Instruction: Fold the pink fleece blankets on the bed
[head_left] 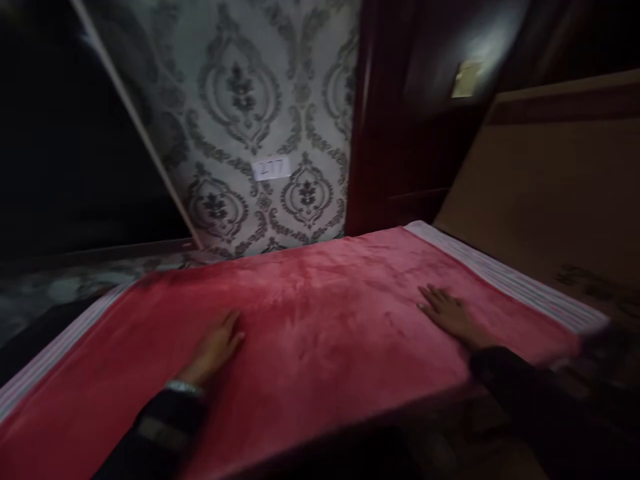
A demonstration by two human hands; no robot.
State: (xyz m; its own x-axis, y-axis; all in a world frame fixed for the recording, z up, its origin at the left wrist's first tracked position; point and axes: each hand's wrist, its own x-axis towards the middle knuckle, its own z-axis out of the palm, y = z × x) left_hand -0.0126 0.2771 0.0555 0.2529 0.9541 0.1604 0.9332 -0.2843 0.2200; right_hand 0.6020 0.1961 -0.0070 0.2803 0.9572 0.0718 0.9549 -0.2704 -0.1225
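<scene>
Across the lower frame, long axis left to right, the red cloth [310, 320] lies beneath the left hand [213, 350] — apparently spread, though blurred — and the spread right hand [450, 318], nearer the right-side striped edge [510, 279].

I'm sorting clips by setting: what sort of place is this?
Probably a dim indoor room, perhaps in a home: there is damask-patterned wallpaper, a glossy dark red panel beside it, and a pink plush cloth with striped edges spread out in front.
</scene>
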